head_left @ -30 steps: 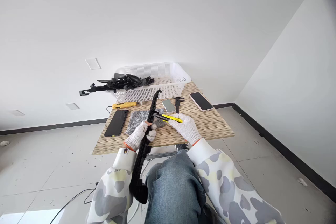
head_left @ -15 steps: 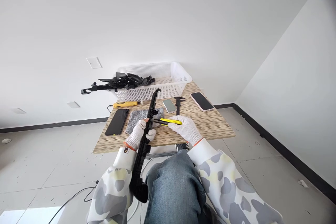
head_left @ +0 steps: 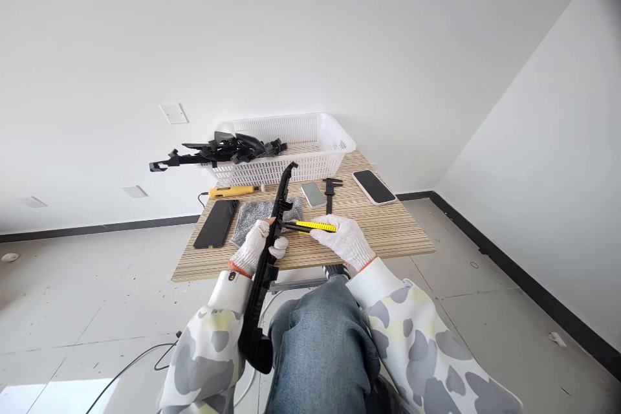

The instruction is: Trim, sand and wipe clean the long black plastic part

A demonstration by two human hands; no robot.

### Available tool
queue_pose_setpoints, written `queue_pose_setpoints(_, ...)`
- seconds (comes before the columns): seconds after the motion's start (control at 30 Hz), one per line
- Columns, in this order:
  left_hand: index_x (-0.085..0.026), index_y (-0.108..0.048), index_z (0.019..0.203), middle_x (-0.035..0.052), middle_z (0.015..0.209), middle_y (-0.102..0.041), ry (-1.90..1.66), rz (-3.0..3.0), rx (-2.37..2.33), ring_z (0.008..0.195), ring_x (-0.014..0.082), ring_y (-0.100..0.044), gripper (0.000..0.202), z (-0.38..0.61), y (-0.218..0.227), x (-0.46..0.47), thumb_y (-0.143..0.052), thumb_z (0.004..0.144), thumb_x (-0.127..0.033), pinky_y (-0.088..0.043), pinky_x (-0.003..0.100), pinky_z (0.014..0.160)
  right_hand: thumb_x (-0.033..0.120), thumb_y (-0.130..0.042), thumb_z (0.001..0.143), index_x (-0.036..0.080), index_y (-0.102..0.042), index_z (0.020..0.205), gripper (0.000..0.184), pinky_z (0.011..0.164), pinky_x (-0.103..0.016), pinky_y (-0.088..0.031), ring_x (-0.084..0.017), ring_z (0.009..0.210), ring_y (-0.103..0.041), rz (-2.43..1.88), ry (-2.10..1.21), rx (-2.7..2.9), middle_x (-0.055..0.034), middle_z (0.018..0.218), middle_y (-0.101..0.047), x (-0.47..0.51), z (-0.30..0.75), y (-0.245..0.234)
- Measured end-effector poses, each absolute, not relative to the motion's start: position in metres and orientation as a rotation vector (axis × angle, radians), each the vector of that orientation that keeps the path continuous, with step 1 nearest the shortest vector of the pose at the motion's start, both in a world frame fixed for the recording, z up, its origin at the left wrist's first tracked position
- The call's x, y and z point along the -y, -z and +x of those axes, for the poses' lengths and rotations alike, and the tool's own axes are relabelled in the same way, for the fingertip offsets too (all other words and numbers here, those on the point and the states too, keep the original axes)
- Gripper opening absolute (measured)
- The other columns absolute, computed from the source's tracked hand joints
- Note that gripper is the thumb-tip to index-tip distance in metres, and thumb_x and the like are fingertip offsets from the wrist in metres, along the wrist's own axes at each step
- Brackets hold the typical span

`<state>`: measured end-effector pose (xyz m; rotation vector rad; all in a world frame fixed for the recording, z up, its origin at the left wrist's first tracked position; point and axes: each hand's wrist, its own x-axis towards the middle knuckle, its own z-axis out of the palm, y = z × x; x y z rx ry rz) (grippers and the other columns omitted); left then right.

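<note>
My left hand [head_left: 257, 247], in a white knit glove, is closed round a long black plastic part [head_left: 272, 239]. The part runs from beside my knee up over the small wooden table [head_left: 388, 229]. My right hand [head_left: 345, 239], also gloved, grips a yellow and black utility knife [head_left: 310, 226]. The knife's tip rests against the black part just above my left fingers. A grey cloth [head_left: 255, 213] lies under the part on the table.
A white plastic basket [head_left: 310, 142] stands at the table's back, with several black plastic parts [head_left: 223, 150] sticking out over its left rim. On the table lie a black phone [head_left: 216, 224], a yellow tool [head_left: 231, 192], a small phone [head_left: 312, 195], a black caliper [head_left: 330, 192] and a pink-cased phone [head_left: 372, 187]. A cable [head_left: 130, 369] runs on the floor.
The knife in my right hand has slid slightly left and down along the black part. My left hand keeps its grip and the part has barely moved.
</note>
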<state>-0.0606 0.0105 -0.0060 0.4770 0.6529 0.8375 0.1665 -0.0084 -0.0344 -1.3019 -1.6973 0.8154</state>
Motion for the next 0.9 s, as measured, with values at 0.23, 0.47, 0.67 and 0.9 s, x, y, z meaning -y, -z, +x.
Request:
queue_pose_setpoints(0.23, -0.018, -0.062, 0.11, 0.0044, 0.076, -0.068, -0.86, 0.49, -0.607, 0.042, 0.0107, -0.044, 0.041, -0.062, 0.012, -0.012, -0.055, 0.069, -0.012, -0.025, 0.018, 0.034, 0.042, -0.071, 0.083, 0.028, -0.079, 0.103, 0.026, 0.088, -0.032, -0.055, -0.02, 0.092, -0.074, -1.292, -0.828, 1.678, 0.0004, 0.099, -0.08, 0.009, 0.166, 0.036)
queue_pose_setpoints(0.47, -0.019, -0.061, 0.1, 0.0004, 0.065, -0.06, -0.843, 0.492, -0.595, 0.042, 0.0117, -0.044, 0.031, -0.064, 0.013, -0.012, -0.054, 0.07, -0.013, -0.028, 0.018, 0.034, 0.042, -0.071, 0.084, 0.027, -0.079, 0.104, 0.027, 0.089, -0.032, -0.055, -0.02, 0.094, -0.074, -1.281, -0.805, 1.707, -0.0001, 0.101, -0.08, 0.009, 0.168, 0.035)
queue_pose_setpoints(0.67, -0.017, -0.062, 0.116, 0.0065, 0.074, -0.067, -0.858, 0.544, -0.685, 0.042, 0.011, -0.045, 0.037, -0.058, 0.004, -0.008, -0.052, 0.081, -0.016, -0.027, 0.017, 0.034, 0.043, -0.071, 0.084, 0.03, -0.078, 0.103, 0.024, 0.095, -0.037, -0.054, -0.023, 0.098, -0.074, -1.343, -0.782, 1.651, 0.0001, 0.104, -0.08, 0.01, 0.165, 0.033)
queue_pose_setpoints(0.9, -0.011, -0.066, 0.119, -0.0012, 0.053, -0.055, -0.7, 0.7, -0.895, 0.039, 0.0093, -0.041, 0.042, -0.054, -0.005, 0.008, -0.061, 0.087, -0.039, -0.028, 0.017, 0.035, 0.046, -0.07, 0.082, 0.027, -0.077, 0.101, 0.028, 0.09, -0.036, -0.057, -0.023, 0.095, -0.075, -1.364, -0.689, 1.567, -0.0014, 0.102, -0.081, 0.015, 0.165, 0.034)
